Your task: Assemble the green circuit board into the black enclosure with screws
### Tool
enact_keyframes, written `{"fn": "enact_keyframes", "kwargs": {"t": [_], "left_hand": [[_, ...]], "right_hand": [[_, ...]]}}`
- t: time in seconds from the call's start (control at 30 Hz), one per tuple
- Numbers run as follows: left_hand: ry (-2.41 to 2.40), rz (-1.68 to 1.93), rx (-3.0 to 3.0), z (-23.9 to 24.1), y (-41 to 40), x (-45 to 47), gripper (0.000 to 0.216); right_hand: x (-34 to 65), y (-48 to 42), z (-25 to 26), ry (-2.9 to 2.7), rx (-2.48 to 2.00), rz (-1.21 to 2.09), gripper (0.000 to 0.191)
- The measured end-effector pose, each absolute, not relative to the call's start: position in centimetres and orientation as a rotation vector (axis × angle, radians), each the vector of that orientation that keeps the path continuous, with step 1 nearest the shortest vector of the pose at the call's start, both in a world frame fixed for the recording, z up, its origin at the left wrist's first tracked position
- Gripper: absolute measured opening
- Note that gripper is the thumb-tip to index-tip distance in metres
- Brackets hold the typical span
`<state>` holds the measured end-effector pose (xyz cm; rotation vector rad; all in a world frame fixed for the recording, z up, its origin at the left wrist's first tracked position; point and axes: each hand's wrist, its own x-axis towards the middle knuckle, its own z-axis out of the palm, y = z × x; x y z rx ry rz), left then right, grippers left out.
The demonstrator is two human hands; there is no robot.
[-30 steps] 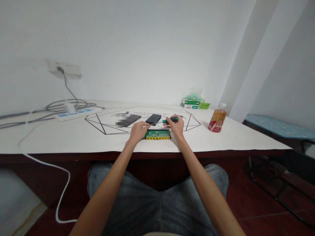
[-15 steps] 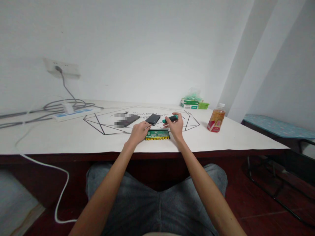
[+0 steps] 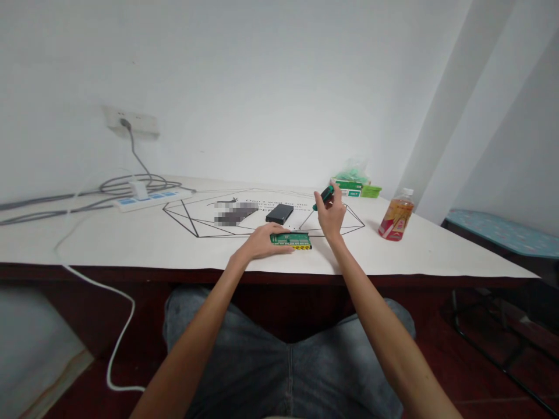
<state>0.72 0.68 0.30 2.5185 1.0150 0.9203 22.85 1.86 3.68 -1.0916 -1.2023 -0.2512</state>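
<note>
A person seated at a white surface (image 3: 131, 244) is resting the left hand (image 3: 261, 242) on the left end of a green circuit board (image 3: 292, 239); whether the fingers are pinching it cannot be told. The right hand (image 3: 332, 216), just beyond the board's right end, is clenching a green-handled screwdriver (image 3: 323, 196), its thin shaft slanting down towards the board. A black box (image 3: 279, 213) is lying just beyond the hands, beside a dark item (image 3: 236, 212) blurred past reading. Well left of the left hand, a power strip (image 3: 146, 201) is trailing grey cords to a wall socket (image 3: 131, 123). Right of the right hand, a capped bottle (image 3: 396, 215) is standing upright, holding amber liquid. Green cartons (image 3: 356, 187) are sitting behind the right hand, their contents too small to make out.
</note>
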Motion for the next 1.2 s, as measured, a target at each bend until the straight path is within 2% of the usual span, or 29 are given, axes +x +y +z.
{"fn": "enact_keyframes", "kwargs": {"t": [0.3,0.83,1.1,1.2], "left_hand": [[1.054,0.857,2.562,-0.1,1.4,0.7,0.054],[1.053,0.843,2.558,-0.2,1.5,0.7,0.055],[1.037,0.882,2.545,-0.6,1.9,0.7,0.056],[1.028,0.888,2.556,-0.5,1.9,0.7,0.054]], "right_hand": [[22.5,1.3,4.1,-1.446,-1.136,-0.291,0.056],[23.2,1.6,3.5,-1.442,-1.156,-0.332,0.056],[22.7,0.8,5.7,-1.668,-1.09,-0.26,0.042],[22.1,0.3,6.9,-1.813,-1.168,-0.357,0.04]]}}
